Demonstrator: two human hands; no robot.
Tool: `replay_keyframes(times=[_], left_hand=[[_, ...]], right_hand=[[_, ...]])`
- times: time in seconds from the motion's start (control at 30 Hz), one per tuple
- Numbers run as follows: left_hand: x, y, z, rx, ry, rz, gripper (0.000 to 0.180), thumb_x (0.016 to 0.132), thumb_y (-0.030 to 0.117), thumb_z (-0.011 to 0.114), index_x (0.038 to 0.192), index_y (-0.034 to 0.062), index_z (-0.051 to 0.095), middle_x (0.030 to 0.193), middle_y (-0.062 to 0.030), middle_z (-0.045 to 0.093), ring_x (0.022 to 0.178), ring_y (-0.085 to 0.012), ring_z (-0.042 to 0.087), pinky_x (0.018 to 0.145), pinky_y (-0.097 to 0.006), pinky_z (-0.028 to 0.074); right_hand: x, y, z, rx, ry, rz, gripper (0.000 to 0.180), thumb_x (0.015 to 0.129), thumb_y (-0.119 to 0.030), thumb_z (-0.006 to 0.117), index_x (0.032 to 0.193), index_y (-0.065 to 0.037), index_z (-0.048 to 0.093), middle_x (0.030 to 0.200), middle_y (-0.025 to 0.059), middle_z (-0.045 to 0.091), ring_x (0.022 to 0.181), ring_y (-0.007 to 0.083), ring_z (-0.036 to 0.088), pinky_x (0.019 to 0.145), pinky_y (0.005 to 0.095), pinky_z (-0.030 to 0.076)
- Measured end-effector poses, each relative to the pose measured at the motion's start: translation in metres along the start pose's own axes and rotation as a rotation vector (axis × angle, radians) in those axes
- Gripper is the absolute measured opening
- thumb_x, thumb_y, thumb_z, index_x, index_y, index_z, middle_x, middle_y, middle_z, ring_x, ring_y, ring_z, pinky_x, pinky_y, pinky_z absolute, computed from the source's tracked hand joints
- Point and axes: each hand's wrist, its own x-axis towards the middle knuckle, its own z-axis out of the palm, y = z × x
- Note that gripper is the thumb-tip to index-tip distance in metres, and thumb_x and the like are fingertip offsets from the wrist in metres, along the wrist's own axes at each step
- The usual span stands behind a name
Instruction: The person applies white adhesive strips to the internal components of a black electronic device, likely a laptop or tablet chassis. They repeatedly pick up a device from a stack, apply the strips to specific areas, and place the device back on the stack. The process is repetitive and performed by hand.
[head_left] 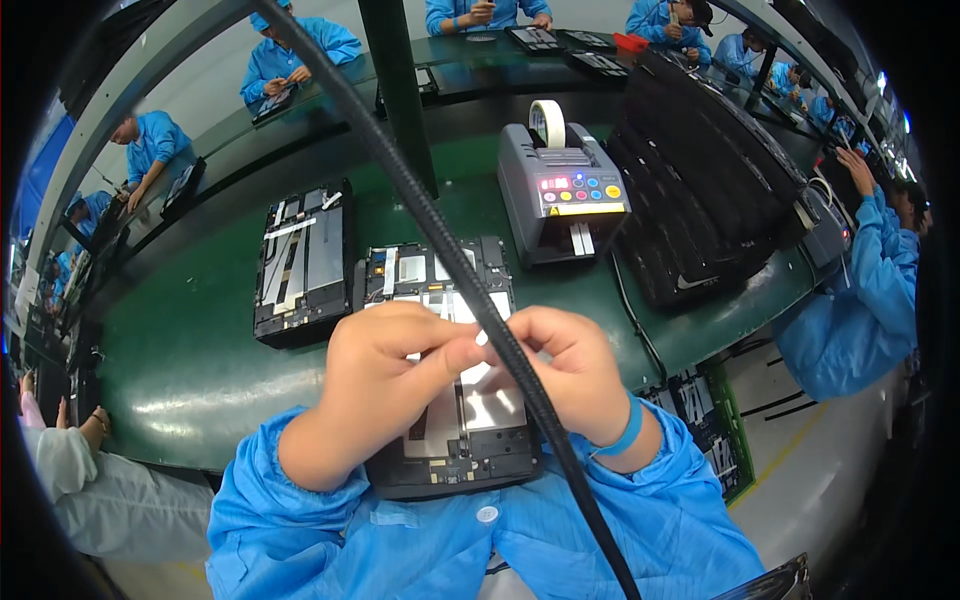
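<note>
My left hand (390, 375) and my right hand (572, 375) meet above an opened tablet-like device (430, 436) at the table's near edge. Thumbs and fingers of both are pinched together, fingertips almost touching. A small whitish bit shows between them, too small to name and partly covered by a black braided cable (440, 235) that crosses in front. The device lies flat, with a black frame, silvery panels and small circuit parts exposed. My hands hide its middle. A blue band (622, 432) circles my right wrist.
Left of the device sits a stack of similar opened units (305, 265). Beyond it stands a grey tape dispenser (565, 200) with a tape roll (547, 125). Dark stacked trays (690, 190) rise at right. A green crate (738, 450) is below the table edge. Co-workers in blue surround the tables.
</note>
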Motion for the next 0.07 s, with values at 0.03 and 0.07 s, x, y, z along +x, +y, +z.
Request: replay_keyframes(times=[0.03, 0.07], left_hand=[[0.007, -0.004, 0.0, 0.048, 0.01, -0.059, 0.022, 0.078, 0.016, 0.074, 0.095, 0.0024, 0.072, 0.072, -0.0091, 0.066, 0.062, -0.018, 0.059, 0.056, -0.028, 0.043], [0.015, -0.011, 0.002, 0.097, 0.022, -0.118, 0.029, 0.079, 0.019, 0.075, 0.102, 0.0014, 0.071, 0.074, -0.0092, 0.066, 0.064, -0.0183, 0.059, 0.057, -0.028, 0.044]], right_hand=[[0.001, -0.002, -0.004, -0.084, 0.06, -0.018, 0.015, 0.091, -0.016, 0.06, 0.087, -0.002, 0.062, 0.075, 0.0006, 0.062, 0.07, 0.0048, 0.055, 0.061, 0.0218, 0.046], [0.006, 0.01, -0.012, 0.036, 0.091, -0.012, 0.011, 0.091, -0.012, 0.059, 0.088, -0.002, 0.062, 0.076, 0.002, 0.063, 0.069, 0.0087, 0.057, 0.062, 0.0229, 0.048]])
